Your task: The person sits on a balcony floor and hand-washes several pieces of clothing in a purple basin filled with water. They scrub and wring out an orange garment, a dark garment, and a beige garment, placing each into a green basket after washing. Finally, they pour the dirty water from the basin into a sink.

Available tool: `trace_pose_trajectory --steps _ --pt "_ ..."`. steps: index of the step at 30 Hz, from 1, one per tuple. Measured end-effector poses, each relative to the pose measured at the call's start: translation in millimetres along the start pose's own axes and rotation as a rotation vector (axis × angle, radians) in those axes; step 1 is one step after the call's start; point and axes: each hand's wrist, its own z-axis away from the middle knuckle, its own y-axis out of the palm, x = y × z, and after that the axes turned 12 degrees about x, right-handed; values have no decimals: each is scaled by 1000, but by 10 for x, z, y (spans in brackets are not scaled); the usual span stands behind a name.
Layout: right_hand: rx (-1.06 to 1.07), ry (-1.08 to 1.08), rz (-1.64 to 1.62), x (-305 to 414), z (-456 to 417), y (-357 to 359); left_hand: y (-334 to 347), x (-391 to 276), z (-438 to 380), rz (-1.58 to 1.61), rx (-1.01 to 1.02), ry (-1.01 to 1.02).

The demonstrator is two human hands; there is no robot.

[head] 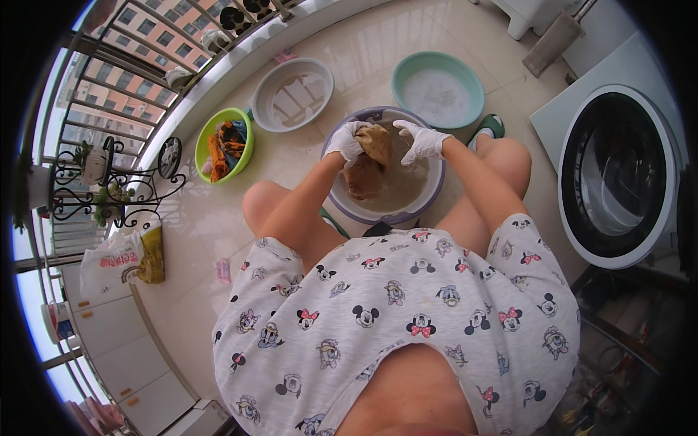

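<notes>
A purple-rimmed plastic basin point(438, 182) of murky water stands on the floor between my knees. My left hand point(345, 143), in a white glove, grips a wet brown cloth point(376, 143) above the basin's left side; the cloth's lower part hangs down to the water. My right hand point(422, 143), gloved likewise, is over the basin's right side with its fingers apart, holding nothing, a short way from the cloth.
A teal basin point(479, 101) of sudsy water is at the back right, a grey basin point(330, 92) with shallow water at the back left. A green basin point(250, 143) of orange and dark clothes stands left. A front-loading washing machine point(561, 180) is on the right, a metal plant stand point(131, 180) far left.
</notes>
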Motion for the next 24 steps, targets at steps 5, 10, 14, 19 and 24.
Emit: trace_pose_trajectory --steps 5,10,14,19,24 --pt "-116 -3 202 121 -66 472 86 84 -36 725 -28 25" --pt "-409 25 201 12 -317 739 174 27 25 925 1 94" --pt "-460 -361 -231 -268 -546 722 257 157 -50 -419 -42 238" --pt "-371 -244 -672 -123 -527 784 288 490 -54 -853 -158 222" --pt "-709 -320 -461 -378 -857 900 454 1089 167 956 -298 27"
